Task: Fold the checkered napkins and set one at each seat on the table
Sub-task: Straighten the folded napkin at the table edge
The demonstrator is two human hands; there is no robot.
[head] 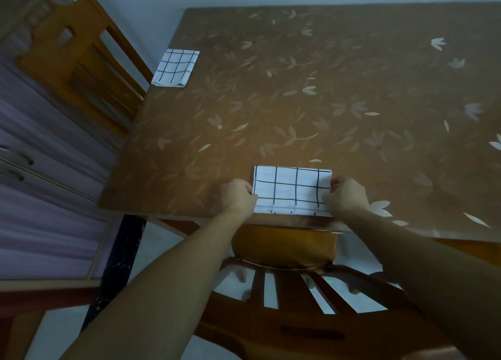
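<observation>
At the near edge of the desk (298,102), straight in front of the person, lies a checkered napkin (292,189), white with thin black lines. It is folded into a flat rectangle whose long sides run along the desk's edge. Along its near side a lower layer of the cloth shows as a narrow strip below the top fold. The left hand (240,197) grips the napkin's left short edge, its fingers (248,189) curled round the cloth. The right hand (348,197) holds the right short edge in the same manner, its fingers (335,184) curled and pinching the cloth near the corner. Both bare forearms reach up to the napkin from the person's side. Just nearer than the napkin, a wooden chair (284,247) stands pushed in, its brown seat partly under the desk's edge and its slatted back closest to the person. Well apart from the napkin, up and to the left at the desk's left edge, a second napkin (175,68) of the same pattern lies folded and flat, with no hand on it. Farther left of that one, another wooden chair (81,61) faces the desk. The desk's surface around the napkin is brown with pale leaves. Left of the napkin, past the desk's side, stands a cabinet (40,170) with drawer handles.
</observation>
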